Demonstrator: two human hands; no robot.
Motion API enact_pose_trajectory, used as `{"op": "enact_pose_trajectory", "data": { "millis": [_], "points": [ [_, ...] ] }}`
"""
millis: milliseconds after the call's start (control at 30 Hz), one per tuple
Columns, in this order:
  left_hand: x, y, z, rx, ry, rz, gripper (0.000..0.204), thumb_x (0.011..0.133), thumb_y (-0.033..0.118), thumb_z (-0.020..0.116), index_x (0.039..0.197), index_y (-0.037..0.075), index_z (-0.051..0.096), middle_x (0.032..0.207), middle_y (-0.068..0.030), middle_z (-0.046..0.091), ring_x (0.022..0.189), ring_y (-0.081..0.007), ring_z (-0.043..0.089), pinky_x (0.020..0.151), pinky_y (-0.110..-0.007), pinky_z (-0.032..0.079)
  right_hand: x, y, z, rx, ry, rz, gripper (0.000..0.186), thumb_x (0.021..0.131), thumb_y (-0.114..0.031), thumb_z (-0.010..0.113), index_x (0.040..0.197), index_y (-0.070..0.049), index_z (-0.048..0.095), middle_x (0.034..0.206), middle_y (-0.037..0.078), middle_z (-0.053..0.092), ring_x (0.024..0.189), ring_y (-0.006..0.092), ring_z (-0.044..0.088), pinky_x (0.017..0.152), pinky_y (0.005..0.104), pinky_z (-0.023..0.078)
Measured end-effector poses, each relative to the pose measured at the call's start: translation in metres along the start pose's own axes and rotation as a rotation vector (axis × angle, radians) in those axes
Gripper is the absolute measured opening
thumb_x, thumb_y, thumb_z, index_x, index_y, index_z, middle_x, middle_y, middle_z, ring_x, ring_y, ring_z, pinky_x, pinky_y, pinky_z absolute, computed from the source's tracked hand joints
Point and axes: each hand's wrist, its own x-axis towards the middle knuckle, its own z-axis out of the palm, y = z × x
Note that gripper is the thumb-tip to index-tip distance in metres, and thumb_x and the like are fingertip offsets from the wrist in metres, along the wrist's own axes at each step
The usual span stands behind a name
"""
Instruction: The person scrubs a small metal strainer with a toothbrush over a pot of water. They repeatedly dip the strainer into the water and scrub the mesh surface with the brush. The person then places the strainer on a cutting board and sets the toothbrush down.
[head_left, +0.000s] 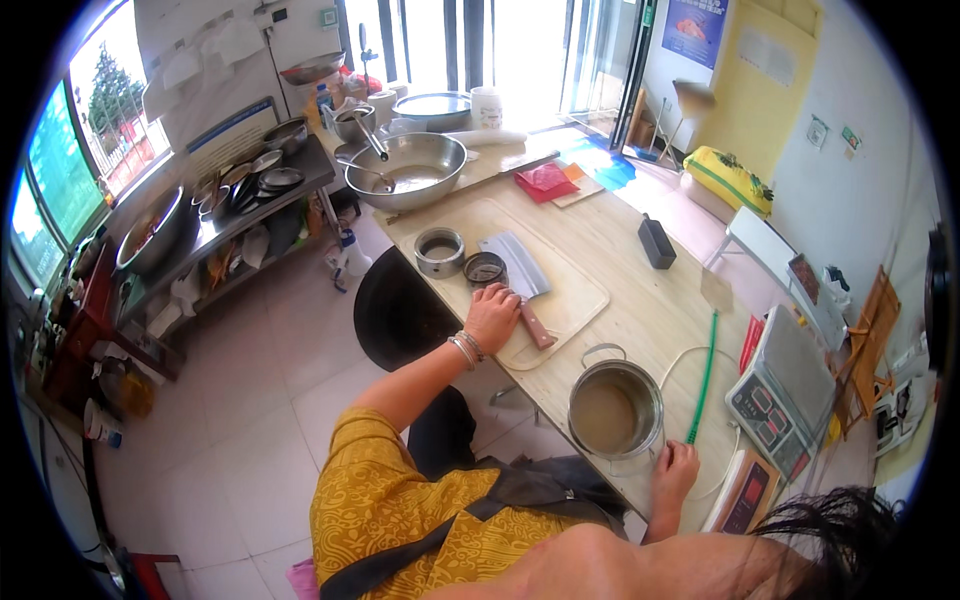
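My left hand [492, 318] has its fingers curled at the near side of a small round metal container [485, 268] with a dark inside. Just right of it lies a cleaver, its broad blade [520, 264] pointing away and its brown wooden handle [537, 327] toward me. Behind and left stands a second round metal container [439, 251]. Close to the table's near edge, my right hand [675, 478] is closed beside a steel pot [614, 408] holding cloudy brownish liquid. The lower end of a thin green stick [704, 380] meets its fingertips; what the fingers grip is hidden.
A pale cutting board [580, 297] lies under the cleaver. A large steel bowl [405, 172] with a ladle stands at the far left end. Red packets [546, 181], a black block [656, 244] and a scale [780, 390] are toward the right. A dark round stool [395, 310] adjoins the table's left edge.
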Motion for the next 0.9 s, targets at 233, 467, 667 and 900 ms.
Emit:
{"op": "enact_pose_trajectory", "data": {
  "millis": [233,467,667,900],
  "points": [
    [0.001,0.001,-0.002,-0.022,0.004,-0.025,0.023,0.086,0.018,0.061,0.106,0.007,0.063,0.114,-0.0094,0.064,0.120,-0.0277,0.051,0.100,-0.044,0.037,0.000,-0.001,0.001,-0.017,-0.001,-0.003,0.012,0.083,-0.008,0.060,0.093,-0.002,0.065,0.093,0.012,0.063,0.093,0.0319,0.059,0.084,0.0439,0.044],
    [-0.001,-0.001,0.004,-0.017,0.017,-0.036,0.022,0.086,0.019,0.061,0.105,0.008,0.063,0.112,-0.0085,0.064,0.119,-0.0273,0.051,0.100,-0.044,0.036,0.000,0.005,0.006,-0.040,0.014,-0.021,0.011,0.086,-0.010,0.060,0.092,-0.003,0.065,0.092,0.013,0.062,0.092,0.0322,0.059,0.083,0.0442,0.044],
    [0.000,-0.003,0.009,0.004,0.015,-0.026,0.020,0.087,0.019,0.060,0.104,0.008,0.063,0.112,-0.0081,0.064,0.119,-0.0269,0.051,0.100,-0.044,0.036,0.001,0.009,0.009,-0.042,0.030,-0.032,0.011,0.086,-0.011,0.060,0.091,-0.003,0.065,0.092,0.013,0.063,0.091,0.0331,0.059,0.081,0.0446,0.045],
    [0.000,-0.004,0.012,0.029,-0.014,-0.035,0.022,0.087,0.020,0.060,0.105,0.008,0.063,0.114,-0.0085,0.064,0.120,-0.0278,0.050,0.101,-0.045,0.035,0.003,0.015,0.012,-0.050,0.025,-0.050,0.011,0.086,-0.012,0.061,0.090,-0.002,0.065,0.091,0.014,0.063,0.090,0.0339,0.059,0.080,0.0453,0.046]
  ]
}}
